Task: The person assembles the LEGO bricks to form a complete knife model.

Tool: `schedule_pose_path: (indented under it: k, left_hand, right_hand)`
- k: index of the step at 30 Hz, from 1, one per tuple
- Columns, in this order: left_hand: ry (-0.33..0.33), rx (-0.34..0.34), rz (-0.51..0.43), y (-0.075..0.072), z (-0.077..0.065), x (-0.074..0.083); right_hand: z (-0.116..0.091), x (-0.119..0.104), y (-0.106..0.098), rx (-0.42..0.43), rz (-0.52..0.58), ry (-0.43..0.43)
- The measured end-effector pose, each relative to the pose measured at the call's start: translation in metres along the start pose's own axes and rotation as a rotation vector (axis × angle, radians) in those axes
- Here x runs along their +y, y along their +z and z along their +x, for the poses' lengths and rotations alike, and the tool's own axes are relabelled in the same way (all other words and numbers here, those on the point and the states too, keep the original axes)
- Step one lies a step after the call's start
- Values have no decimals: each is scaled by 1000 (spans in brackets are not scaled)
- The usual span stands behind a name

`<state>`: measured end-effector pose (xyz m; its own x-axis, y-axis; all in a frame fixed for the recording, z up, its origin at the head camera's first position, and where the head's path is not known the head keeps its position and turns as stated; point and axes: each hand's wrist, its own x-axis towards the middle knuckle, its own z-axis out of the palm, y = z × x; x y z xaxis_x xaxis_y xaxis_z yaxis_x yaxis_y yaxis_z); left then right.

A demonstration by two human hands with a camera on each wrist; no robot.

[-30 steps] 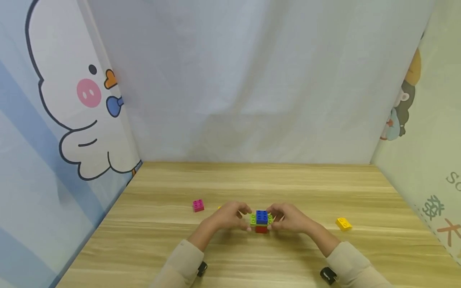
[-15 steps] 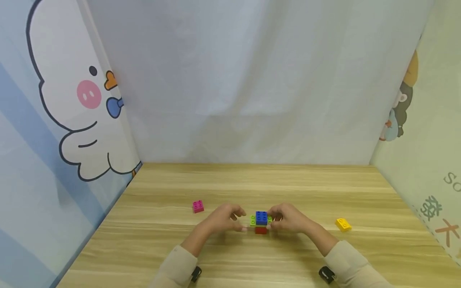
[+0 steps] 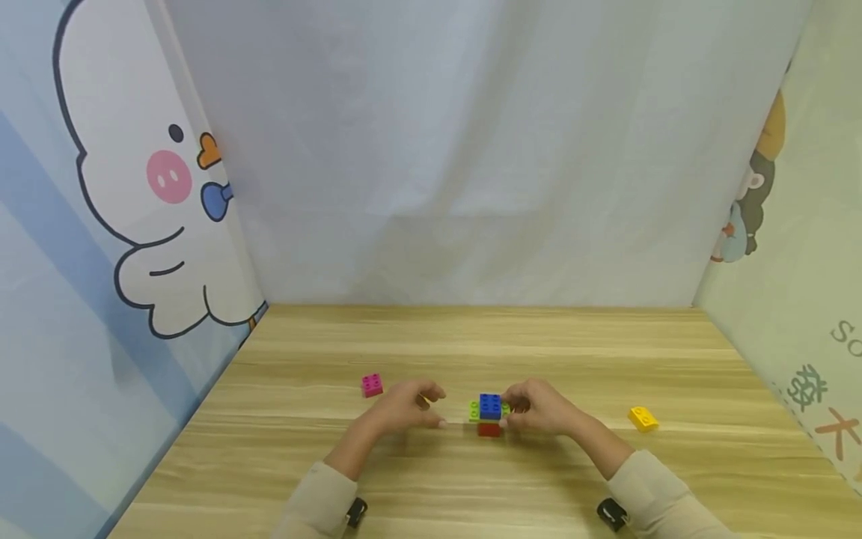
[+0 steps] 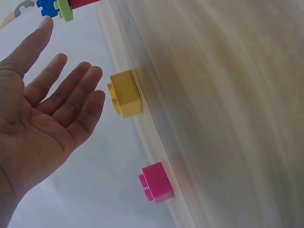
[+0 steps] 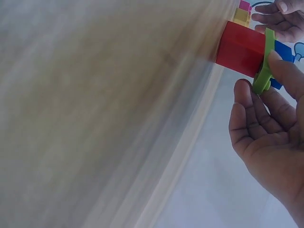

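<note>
A stack of toy bricks stands on the table: a red brick (image 3: 488, 429) at the bottom, a thin lime-green plate (image 3: 474, 411) across it, and a blue brick (image 3: 490, 405) on top. My right hand (image 3: 542, 408) pinches the right end of the green plate between thumb and fingers. To the left of the stack, apart from it, my left hand (image 3: 404, 406) holds nothing, its fingers extended and spread from the thumb. In the left wrist view a yellow brick (image 4: 126, 95) stands just beyond those fingertips. The left hand mostly hides this brick in the head view.
A pink brick (image 3: 372, 385) lies to the left, beyond the left hand. Another yellow brick (image 3: 643, 419), with a slanted shape, lies off to the right. The wooden table (image 3: 471, 337) ends at a pale curtain (image 3: 431, 187), with printed cloth at both sides.
My left hand has moved left, away from the stack. The right hand stays at the green plate, and the stack has stayed put.
</note>
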<state>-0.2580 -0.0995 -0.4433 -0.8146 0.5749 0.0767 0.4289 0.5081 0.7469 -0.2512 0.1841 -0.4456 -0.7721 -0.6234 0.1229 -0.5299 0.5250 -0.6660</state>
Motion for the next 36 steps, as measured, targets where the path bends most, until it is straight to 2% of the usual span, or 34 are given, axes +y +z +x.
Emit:
schedule_pose_path:
  k: [4, 14, 27, 36]
  left_hand:
    - [27, 12, -24, -4, -2, -4]
    - [15, 44, -9, -11, -9, -11]
    - [-87, 93, -15, -16, -15, -21]
    - [-98, 118, -31, -25, -13, -29]
  right_hand:
    - [0, -1, 0, -2, 8, 2]
    - [-1, -1, -1, -2, 14, 8]
    - [-2, -1, 0, 1, 18, 10]
    - [-2, -4, -1, -2, 15, 13]
